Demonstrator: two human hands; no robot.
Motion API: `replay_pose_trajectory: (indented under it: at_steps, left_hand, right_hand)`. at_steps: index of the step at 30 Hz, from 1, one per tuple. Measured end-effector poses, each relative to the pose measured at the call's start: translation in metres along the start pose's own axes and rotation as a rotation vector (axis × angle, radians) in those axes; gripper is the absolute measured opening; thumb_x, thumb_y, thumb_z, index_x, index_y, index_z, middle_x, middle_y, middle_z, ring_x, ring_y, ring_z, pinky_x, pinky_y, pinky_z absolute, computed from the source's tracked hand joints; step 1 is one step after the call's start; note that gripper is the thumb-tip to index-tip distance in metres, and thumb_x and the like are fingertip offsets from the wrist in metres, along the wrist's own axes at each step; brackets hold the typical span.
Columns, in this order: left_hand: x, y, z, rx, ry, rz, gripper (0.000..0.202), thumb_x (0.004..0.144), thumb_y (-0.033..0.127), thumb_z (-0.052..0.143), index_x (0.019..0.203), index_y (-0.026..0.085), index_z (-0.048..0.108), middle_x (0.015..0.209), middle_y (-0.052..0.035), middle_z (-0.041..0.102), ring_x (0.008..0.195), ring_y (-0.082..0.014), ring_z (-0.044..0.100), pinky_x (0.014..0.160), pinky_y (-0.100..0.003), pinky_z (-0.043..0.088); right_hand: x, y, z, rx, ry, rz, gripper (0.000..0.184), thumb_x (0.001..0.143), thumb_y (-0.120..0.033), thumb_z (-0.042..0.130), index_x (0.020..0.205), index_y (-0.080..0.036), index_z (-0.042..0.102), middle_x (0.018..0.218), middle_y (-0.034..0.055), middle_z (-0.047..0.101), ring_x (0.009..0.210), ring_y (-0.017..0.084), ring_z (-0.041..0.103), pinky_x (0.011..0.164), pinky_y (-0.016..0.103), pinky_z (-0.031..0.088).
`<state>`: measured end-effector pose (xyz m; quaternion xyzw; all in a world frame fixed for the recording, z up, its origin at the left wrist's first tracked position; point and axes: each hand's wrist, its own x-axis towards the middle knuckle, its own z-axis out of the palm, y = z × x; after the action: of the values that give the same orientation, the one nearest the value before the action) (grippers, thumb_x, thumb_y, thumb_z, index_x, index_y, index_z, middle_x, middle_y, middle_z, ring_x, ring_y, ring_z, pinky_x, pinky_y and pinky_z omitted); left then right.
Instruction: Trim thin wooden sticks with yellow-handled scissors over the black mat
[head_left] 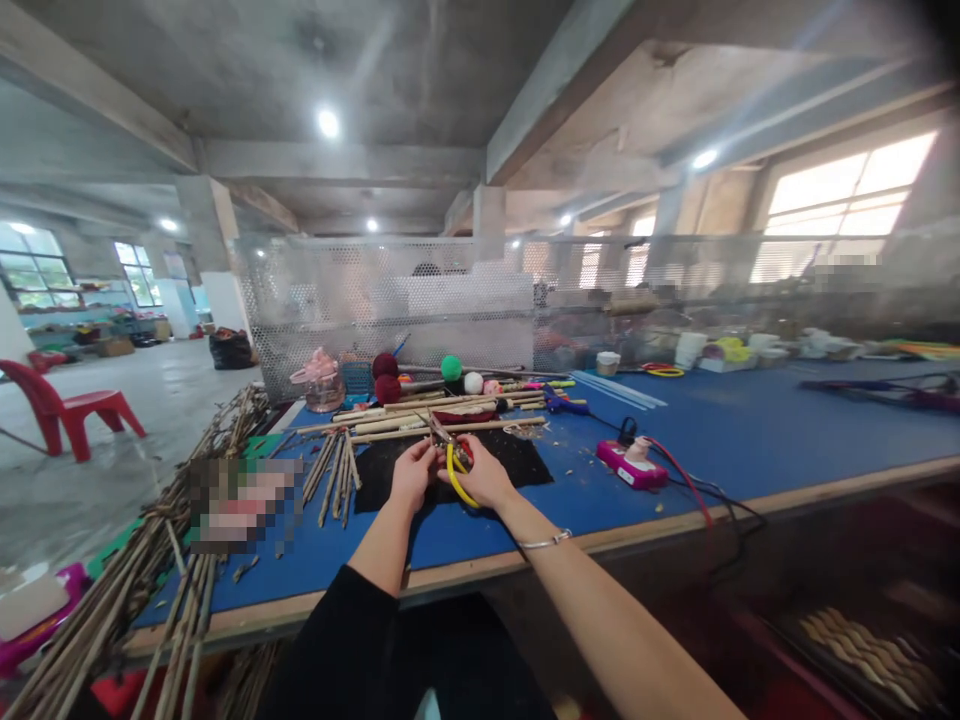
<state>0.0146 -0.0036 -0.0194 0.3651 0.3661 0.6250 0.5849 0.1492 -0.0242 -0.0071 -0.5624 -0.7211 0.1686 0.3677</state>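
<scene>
On the left of the blue counter [735,425] we see a bundle of brown twigs [142,540] over the edge, then some short sticks [337,470] fanned near the black cloth [529,460]. Next comes our left hand [415,472], its fingertips bunched close beside the tool; whether they pinch something small, we cannot tell. To work well here, we should keep those fingertips out of the blades' path, steady the wrist over the cloth, and squeeze slowly in short strokes. Between the two hands, above the cloth, are the yellow-handled scissors [450,462], their metal blades pointing far and slightly left, their loops toward the near right. Their long axis thus slants from near right to far left, crossing the pale rods [382,434] behind, which lie mostly left to right. Our right hand [484,475] is closed around the yellow handles; how far the blades are parted is too small to judge. Farther right lie a blue glue gun [562,402] and a purple power strip [630,465], whose cords we would keep away from the blades.
</scene>
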Motion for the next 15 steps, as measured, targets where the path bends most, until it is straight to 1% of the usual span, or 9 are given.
replay_pose_trajectory:
  at_steps: [5,11,15]
  left_hand:
    - [-0.0005,0.0018,-0.0002,-0.008,-0.056,0.003,0.031,0.065,0.018,0.065,0.095,0.011,0.06,0.079,-0.0086,0.065,0.064,-0.0129,0.06,0.054,-0.021,0.045]
    - [-0.0023,0.0009,0.0002,-0.014,-0.162,-0.013,0.043,0.061,0.026,0.068,0.101,0.012,0.059,0.082,-0.0089,0.064,0.057,-0.0112,0.057,0.047,-0.019,0.041]
    - [-0.0064,0.0026,0.0029,-0.043,-0.193,-0.022,0.044,0.062,0.026,0.067,0.103,0.012,0.058,0.083,-0.0098,0.064,0.057,-0.0116,0.057,0.047,-0.019,0.042]
  right_hand:
    - [0.0019,0.0047,0.004,0.018,0.028,-0.084,0.064,0.058,-0.045,0.066,0.114,-0.028,0.04,0.111,0.0012,0.053,0.094,0.017,0.054,0.077,0.027,0.041]
    - [0.0037,0.007,0.007,0.06,0.036,-0.083,0.064,0.057,-0.045,0.067,0.113,-0.027,0.041,0.108,0.0017,0.054,0.09,0.017,0.055,0.075,0.028,0.041]
    - [0.004,0.0072,0.0075,0.081,0.044,-0.086,0.062,0.058,-0.044,0.067,0.112,-0.027,0.043,0.102,0.001,0.057,0.088,0.016,0.055,0.073,0.028,0.042]
